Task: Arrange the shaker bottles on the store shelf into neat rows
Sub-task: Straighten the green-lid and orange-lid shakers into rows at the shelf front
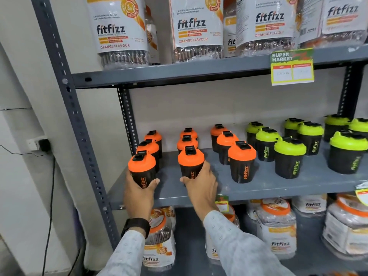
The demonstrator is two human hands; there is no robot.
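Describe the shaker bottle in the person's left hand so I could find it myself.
Start at the grey metal rack's middle shelf, where black shaker bottles stand in rows, orange-lidded on the left and green-lidded on the right. Go to the leftmost orange row and take its front bottle, at the shelf's front left corner. Only this orange one sits beside the rack's upright, gripped by the left hand wearing a dark watch.
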